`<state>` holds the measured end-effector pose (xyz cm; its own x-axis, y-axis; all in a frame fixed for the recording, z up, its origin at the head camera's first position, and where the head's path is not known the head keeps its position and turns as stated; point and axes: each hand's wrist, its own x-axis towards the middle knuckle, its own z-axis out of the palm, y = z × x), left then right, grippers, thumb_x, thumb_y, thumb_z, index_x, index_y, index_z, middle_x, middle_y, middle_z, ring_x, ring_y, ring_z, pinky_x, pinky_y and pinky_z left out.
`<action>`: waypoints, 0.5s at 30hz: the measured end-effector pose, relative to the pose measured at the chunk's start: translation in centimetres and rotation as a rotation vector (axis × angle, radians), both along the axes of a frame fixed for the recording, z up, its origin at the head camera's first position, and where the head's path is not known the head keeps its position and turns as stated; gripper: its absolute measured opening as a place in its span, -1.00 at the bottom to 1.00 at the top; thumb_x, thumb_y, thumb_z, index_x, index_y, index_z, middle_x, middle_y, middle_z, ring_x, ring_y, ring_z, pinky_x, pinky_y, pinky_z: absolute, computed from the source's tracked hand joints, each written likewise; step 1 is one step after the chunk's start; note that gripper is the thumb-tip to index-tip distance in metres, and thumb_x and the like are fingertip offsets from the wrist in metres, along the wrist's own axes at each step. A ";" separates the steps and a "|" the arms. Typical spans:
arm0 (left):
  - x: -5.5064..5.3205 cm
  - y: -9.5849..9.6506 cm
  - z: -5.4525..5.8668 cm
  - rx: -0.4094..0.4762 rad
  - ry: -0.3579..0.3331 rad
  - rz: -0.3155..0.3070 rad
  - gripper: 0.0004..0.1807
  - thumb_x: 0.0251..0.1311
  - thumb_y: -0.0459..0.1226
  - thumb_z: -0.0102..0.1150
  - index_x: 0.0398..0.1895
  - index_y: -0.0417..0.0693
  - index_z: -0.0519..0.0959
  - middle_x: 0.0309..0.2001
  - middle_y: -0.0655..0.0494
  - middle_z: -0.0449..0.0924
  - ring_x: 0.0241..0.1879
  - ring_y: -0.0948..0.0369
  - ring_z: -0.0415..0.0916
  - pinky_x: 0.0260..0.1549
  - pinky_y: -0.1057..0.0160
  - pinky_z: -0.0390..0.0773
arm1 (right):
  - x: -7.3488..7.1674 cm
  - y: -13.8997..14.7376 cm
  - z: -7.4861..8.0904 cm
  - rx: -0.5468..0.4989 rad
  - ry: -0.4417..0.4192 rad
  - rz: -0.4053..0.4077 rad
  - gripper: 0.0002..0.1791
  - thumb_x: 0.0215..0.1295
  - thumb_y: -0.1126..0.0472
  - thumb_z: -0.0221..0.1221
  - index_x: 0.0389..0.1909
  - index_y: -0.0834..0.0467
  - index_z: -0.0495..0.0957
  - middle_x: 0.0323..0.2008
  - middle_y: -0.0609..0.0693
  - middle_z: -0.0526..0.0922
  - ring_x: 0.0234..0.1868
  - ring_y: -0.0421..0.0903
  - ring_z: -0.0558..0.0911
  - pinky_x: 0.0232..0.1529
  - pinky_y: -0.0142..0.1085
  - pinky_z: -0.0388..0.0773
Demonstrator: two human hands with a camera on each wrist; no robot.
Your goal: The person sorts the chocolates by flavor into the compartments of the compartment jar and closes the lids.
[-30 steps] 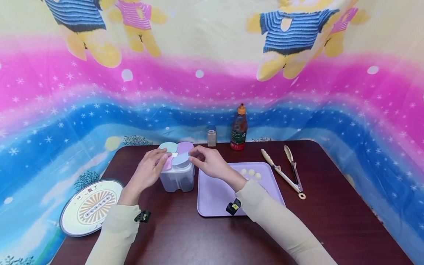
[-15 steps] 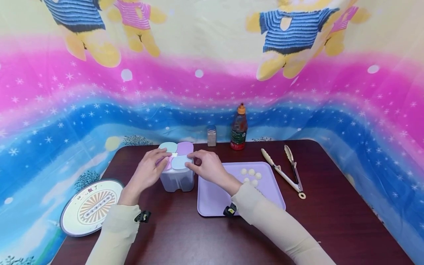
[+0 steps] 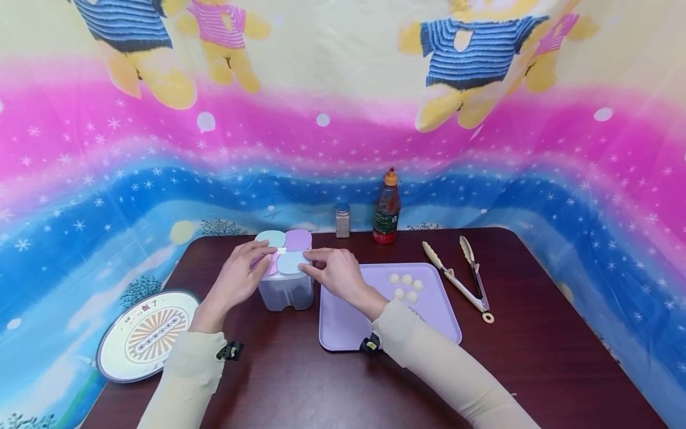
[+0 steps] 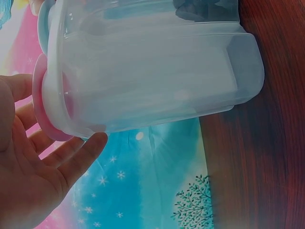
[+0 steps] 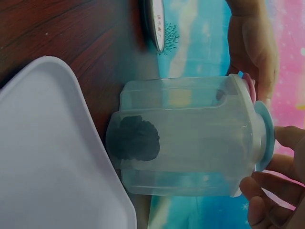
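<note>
A translucent storage container (image 3: 286, 292) stands on the table, topped by mint, purple (image 3: 298, 239), pink and blue lids. My left hand (image 3: 239, 271) grips its upper left side, the index finger reaching to the white flower-shaped centre. In the left wrist view the fingers spread round the pink lid (image 4: 42, 98), with one fingertip at the wall below. My right hand (image 3: 337, 271) holds the blue lid (image 3: 291, 263) at its right edge; it lies level with the others. Low inside the compartment under this lid sits a dark rounded clump (image 5: 137, 138).
A lilac tray (image 3: 343, 328) with several small whitish balls (image 3: 407, 279) lies right of the container, under my right forearm. Tongs (image 3: 463, 286) lie farther right. A sauce bottle (image 3: 386, 211) and a small shaker (image 3: 342, 220) stand behind. A plate (image 3: 115, 351) is at left.
The blue lid has swung down from slightly raised to level. My right hand has come down with it, uncovering more of the balls on the tray. My left hand has stayed put.
</note>
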<state>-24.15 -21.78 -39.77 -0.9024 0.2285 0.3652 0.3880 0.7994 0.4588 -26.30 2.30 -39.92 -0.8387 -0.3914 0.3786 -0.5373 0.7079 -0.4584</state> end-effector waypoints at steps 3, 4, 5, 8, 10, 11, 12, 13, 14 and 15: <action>0.0 0.0 0.1 0.000 0.000 0.000 -0.62 0.48 -0.16 -0.01 0.18 -0.14 0.60 0.36 -0.22 0.43 0.43 -0.22 0.20 0.38 -0.29 0.20 | 0.0 0.0 -0.1 0.003 -0.009 -0.013 -0.55 0.26 -0.19 0.28 0.13 -0.16 0.66 0.10 -0.13 0.71 0.10 -0.06 0.69 -0.05 -0.20 0.64; 0.0 0.0 0.1 -0.001 -0.002 0.000 -0.62 0.48 -0.16 -0.01 0.18 -0.14 0.60 0.36 -0.21 0.43 0.43 -0.21 0.20 0.38 -0.29 0.20 | 0.0 0.0 -0.1 0.004 -0.015 -0.020 -0.55 0.26 -0.20 0.28 0.14 -0.17 0.65 0.11 -0.14 0.71 0.11 -0.06 0.69 -0.07 -0.21 0.63; 0.0 0.0 0.1 -0.001 -0.003 0.000 -0.62 0.48 -0.16 -0.01 0.19 -0.14 0.60 0.36 -0.21 0.43 0.43 -0.21 0.20 0.37 -0.29 0.20 | 0.1 0.1 -0.2 0.003 -0.022 -0.025 -0.54 0.26 -0.21 0.28 0.14 -0.18 0.65 0.11 -0.16 0.71 0.10 -0.06 0.69 -0.08 -0.22 0.63; 0.0 0.1 0.1 -0.001 -0.007 -0.001 -0.62 0.48 -0.16 0.00 0.19 -0.14 0.60 0.36 -0.21 0.43 0.43 -0.21 0.20 0.37 -0.29 0.20 | 0.1 0.1 -0.3 -0.002 -0.043 -0.038 -0.53 0.25 -0.23 0.28 0.16 -0.21 0.63 0.12 -0.18 0.70 0.07 -0.07 0.69 -0.14 -0.25 0.62; 0.0 0.1 0.1 -0.003 -0.007 0.000 -0.62 0.48 -0.16 0.00 0.19 -0.14 0.60 0.36 -0.21 0.43 0.43 -0.20 0.20 0.38 -0.29 0.20 | 0.2 0.1 -0.4 -0.003 -0.044 -0.041 -0.52 0.24 -0.23 0.28 0.16 -0.21 0.62 0.12 -0.19 0.69 0.05 -0.08 0.69 -0.16 -0.27 0.62; 0.0 0.1 0.1 -0.004 -0.007 0.000 -0.62 0.48 -0.16 0.00 0.19 -0.14 0.60 0.36 -0.22 0.43 0.43 -0.21 0.20 0.38 -0.29 0.20 | 0.2 0.1 -0.5 -0.004 -0.040 -0.041 -0.52 0.25 -0.23 0.28 0.17 -0.21 0.62 0.12 -0.19 0.69 0.03 -0.08 0.69 -0.17 -0.27 0.61; 0.1 0.1 0.1 -0.005 -0.008 0.001 -0.62 0.48 -0.16 0.00 0.19 -0.14 0.60 0.36 -0.22 0.43 0.43 -0.21 0.20 0.37 -0.30 0.20 | 0.2 0.1 -0.5 -0.004 -0.034 -0.041 -0.52 0.25 -0.23 0.28 0.17 -0.20 0.62 0.12 -0.19 0.69 0.02 -0.09 0.69 -0.17 -0.27 0.61; 0.1 0.1 0.2 -0.006 -0.007 0.002 -0.62 0.48 -0.16 0.00 0.20 -0.14 0.60 0.36 -0.22 0.43 0.43 -0.21 0.20 0.37 -0.30 0.20 | 0.2 0.1 -0.6 -0.002 -0.026 -0.041 -0.52 0.25 -0.23 0.28 0.17 -0.20 0.62 0.12 -0.19 0.69 0.00 -0.09 0.69 -0.18 -0.28 0.61; 0.1 0.1 0.2 -0.007 -0.008 0.003 -0.61 0.48 -0.16 0.00 0.20 -0.14 0.60 0.36 -0.22 0.43 0.43 -0.21 0.20 0.37 -0.30 0.20 | 0.3 0.1 -0.6 0.001 -0.017 -0.041 -0.52 0.25 -0.23 0.28 0.17 -0.20 0.62 0.11 -0.19 0.70 -0.01 -0.10 0.69 -0.19 -0.28 0.60; 0.1 0.1 0.2 -0.008 -0.007 0.003 -0.61 0.48 -0.16 -0.01 0.20 -0.14 0.59 0.36 -0.22 0.43 0.43 -0.21 0.20 0.37 -0.30 0.20 | 0.3 0.1 -0.6 0.003 -0.009 -0.041 -0.52 0.25 -0.23 0.28 0.17 -0.20 0.62 0.11 -0.19 0.70 -0.01 -0.10 0.69 -0.20 -0.29 0.60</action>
